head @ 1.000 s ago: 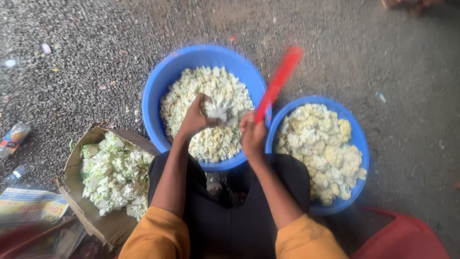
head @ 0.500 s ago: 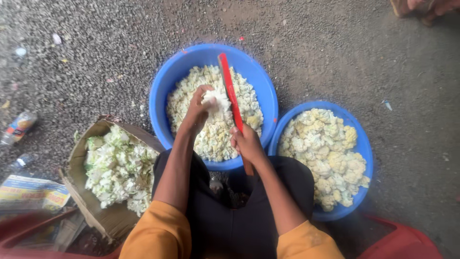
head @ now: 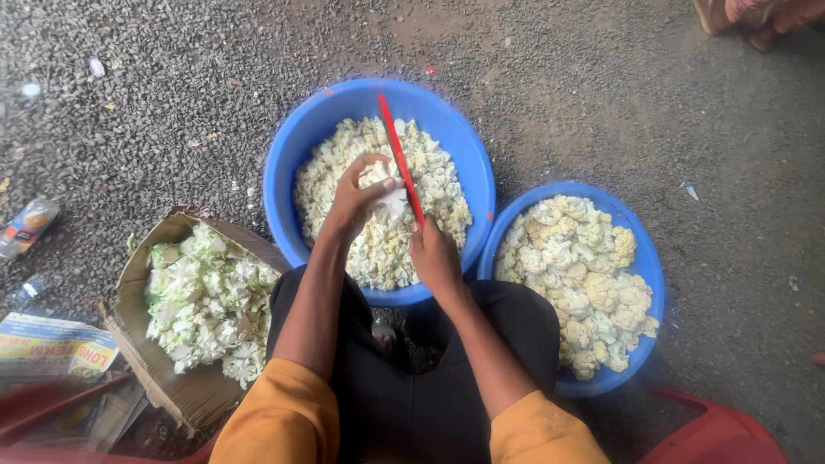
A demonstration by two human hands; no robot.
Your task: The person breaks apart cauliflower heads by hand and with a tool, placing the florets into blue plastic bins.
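My left hand (head: 354, 203) grips a white piece of cauliflower (head: 388, 199) above the larger blue basin (head: 296, 155), which is full of small cut florets. My right hand (head: 432, 256) holds a knife with a long red blade (head: 399, 158); the blade points away from me and its edge rests against the piece in my left hand. Just to the right stands a smaller blue basin (head: 650, 273) heaped with bigger cauliflower chunks. My knees in dark cloth are between the basins.
A cardboard box (head: 144, 361) of green-white cauliflower trimmings lies at my left. Printed paper (head: 53, 347) and a small bottle (head: 26, 225) lie further left on the gravel. A red object (head: 718, 431) shows at the lower right. Someone's foot (head: 746, 15) is at the top right.
The red knife has swung from tilted right over the smaller basin to pointing straight ahead against the piece in my left hand. My right hand moved left, toward the larger basin.
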